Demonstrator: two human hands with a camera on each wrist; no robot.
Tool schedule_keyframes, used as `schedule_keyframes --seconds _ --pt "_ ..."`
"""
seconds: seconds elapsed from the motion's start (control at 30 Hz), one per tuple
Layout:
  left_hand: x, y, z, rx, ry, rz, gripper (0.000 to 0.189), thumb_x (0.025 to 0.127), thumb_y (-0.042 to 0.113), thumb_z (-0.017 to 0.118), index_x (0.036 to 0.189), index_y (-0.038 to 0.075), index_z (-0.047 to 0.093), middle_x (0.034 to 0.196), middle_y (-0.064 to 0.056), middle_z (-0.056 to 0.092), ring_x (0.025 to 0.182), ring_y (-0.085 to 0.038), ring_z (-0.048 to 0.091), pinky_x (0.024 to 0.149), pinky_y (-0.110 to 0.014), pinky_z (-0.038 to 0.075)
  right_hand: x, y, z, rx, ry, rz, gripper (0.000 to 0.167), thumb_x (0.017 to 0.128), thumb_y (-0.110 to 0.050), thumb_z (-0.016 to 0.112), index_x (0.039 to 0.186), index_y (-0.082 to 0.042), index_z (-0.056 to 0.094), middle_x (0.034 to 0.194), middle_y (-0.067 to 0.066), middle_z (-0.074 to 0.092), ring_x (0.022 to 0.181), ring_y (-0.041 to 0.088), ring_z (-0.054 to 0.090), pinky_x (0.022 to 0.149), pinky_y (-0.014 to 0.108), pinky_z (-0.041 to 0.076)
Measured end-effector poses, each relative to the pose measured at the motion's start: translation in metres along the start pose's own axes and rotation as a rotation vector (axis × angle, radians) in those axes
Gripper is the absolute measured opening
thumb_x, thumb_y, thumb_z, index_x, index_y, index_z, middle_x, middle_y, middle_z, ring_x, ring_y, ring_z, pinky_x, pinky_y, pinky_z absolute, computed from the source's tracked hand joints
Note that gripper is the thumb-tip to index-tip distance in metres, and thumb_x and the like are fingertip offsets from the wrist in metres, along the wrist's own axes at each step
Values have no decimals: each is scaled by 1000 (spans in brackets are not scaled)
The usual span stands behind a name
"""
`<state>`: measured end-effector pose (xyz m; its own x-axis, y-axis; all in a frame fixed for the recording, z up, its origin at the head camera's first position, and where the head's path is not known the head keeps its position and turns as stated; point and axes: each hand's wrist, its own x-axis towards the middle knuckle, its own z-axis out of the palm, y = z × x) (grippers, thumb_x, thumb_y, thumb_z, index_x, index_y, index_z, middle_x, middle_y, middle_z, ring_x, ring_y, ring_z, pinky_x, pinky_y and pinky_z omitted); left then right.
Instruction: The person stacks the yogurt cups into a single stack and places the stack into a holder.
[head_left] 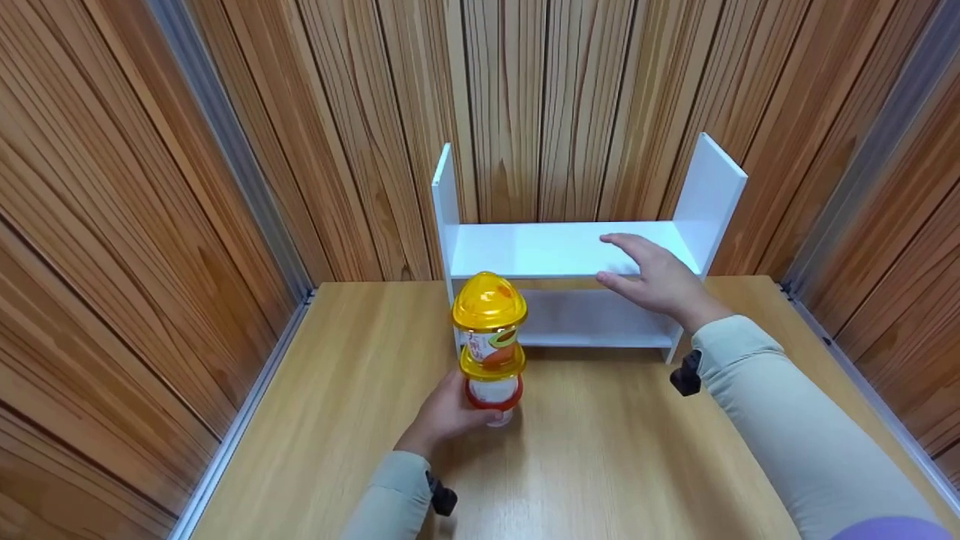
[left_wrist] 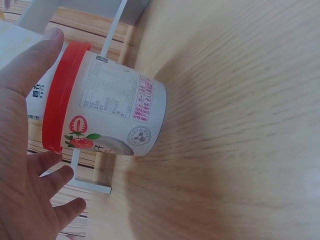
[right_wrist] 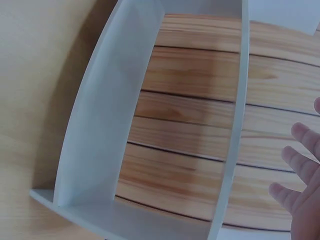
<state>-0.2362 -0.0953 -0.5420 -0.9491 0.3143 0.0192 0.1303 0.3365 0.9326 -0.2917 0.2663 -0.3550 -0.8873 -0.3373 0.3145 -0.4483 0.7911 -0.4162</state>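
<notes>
My left hand (head_left: pixel 450 409) grips a stack of cups low down, its thumb across the front near the red rim. The lowest is a white cup (left_wrist: pixel 112 102) with a red lid (left_wrist: pixel 65 95) and strawberry pictures. Above it stands another white cup (head_left: pixel 493 390), and on top a cup with a yellow domed lid (head_left: pixel 489 304). The stack stands upright in front of the white shelf's left end, its base close over the table. My right hand (head_left: pixel 660 281) reaches over the shelf's upper board at the right, fingers spread, holding nothing.
The white two-tier shelf (head_left: pixel 562 247) has upright side panels and stands at the table's back. Wood-plank walls (head_left: pixel 367 135) close in the back and both sides, with metal strips at the corners. The wooden tabletop (head_left: pixel 592 442) stretches out in front of the shelf.
</notes>
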Motion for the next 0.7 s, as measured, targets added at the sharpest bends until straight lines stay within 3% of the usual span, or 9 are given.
schedule_keyframes --seconds 0.3,0.53,0.7 --pt "0 -3 3 -37 5 16 90 70 34 94 140 53 40 136 23 52 125 -11 52 113 -51 38 -6 18 1 -54 -16 14 74 96 -55 62 155 -16 41 158 14 40 147 36 33 118 59 26" --pt "-1 -3 5 -70 24 17 91 70 36 94 141 52 39 138 21 52 127 -13 51 113 -54 38 -9 22 0 -109 -55 77 82 93 -65 59 157 -20 36 161 17 33 149 42 26 111 77 13" --pt "0 -2 5 -65 21 18 87 72 34 93 139 50 41 136 19 53 127 -15 51 113 -54 38 -12 25 1 -136 -93 136 87 90 -70 57 159 -22 33 163 18 28 150 42 22 109 80 8"
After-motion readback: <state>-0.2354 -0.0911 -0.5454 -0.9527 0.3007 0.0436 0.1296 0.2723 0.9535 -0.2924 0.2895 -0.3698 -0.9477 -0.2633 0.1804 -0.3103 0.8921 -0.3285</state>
